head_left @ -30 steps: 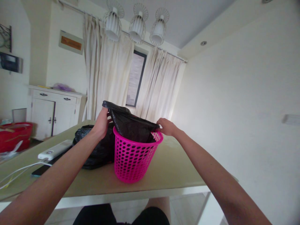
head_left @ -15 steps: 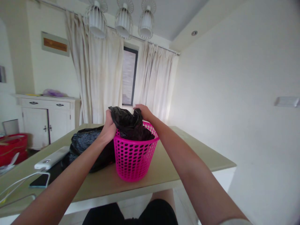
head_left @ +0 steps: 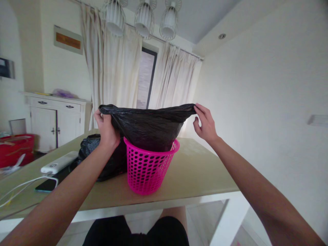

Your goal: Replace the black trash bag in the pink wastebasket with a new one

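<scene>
While left hand and right hand pinch black bag, stretched above pink basket

A home, most likely a dining room: three white cage-shaded pendant lamps hang over a pale desk, long cream curtains frame a dark-framed window, and a white sideboard with drawers and cupboard doors stands against the wall under a small framed picture; a phone lies charging on the desk
</scene>
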`<state>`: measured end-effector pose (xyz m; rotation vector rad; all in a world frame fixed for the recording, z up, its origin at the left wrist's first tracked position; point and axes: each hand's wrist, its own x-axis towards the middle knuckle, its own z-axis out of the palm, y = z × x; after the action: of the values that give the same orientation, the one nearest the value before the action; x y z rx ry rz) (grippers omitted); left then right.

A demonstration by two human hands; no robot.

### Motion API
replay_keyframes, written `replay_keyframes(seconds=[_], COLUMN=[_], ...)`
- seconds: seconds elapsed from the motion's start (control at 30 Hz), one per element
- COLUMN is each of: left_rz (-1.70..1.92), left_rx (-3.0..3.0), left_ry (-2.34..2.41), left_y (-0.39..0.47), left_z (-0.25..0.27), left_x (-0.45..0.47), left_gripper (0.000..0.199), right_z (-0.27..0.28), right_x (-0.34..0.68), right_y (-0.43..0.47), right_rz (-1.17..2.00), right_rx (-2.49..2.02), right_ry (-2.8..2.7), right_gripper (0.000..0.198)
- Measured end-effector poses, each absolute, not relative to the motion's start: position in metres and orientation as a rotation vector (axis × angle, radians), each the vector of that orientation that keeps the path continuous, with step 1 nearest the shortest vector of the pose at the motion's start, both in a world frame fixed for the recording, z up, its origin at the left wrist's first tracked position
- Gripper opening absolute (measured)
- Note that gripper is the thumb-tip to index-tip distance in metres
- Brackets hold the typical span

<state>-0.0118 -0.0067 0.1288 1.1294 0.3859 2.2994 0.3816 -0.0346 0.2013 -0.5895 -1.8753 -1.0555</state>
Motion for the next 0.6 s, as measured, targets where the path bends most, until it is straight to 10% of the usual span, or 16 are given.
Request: replay_keyframes(seconds=[0.3, 0.47, 0.6], left_rz=[2.247, 1.865, 1.729], left_rx=[1.272, 1.671, 2.192], left_ry=[-0.125, -0.062, -0.071], left_y=[-0.047, -0.109, -0.138], left_z=[0.17, 0.172, 0.166], left_x=[0.005, 0.024, -0.004], left_gripper=[0.04, 0.031, 0.035], right_z=[0.181, 0.186, 0.179], right_x=[0.386, 0.274, 0.215], right_y=[-0.084, -0.108, -0.087], right_rz=[-0.743, -0.467, -0.33], right_rx=[-1.109, -0.622, -0.698], right_ry=[-1.744, -2.208, -2.584], right_gripper=[0.026, 0.089, 0.034])
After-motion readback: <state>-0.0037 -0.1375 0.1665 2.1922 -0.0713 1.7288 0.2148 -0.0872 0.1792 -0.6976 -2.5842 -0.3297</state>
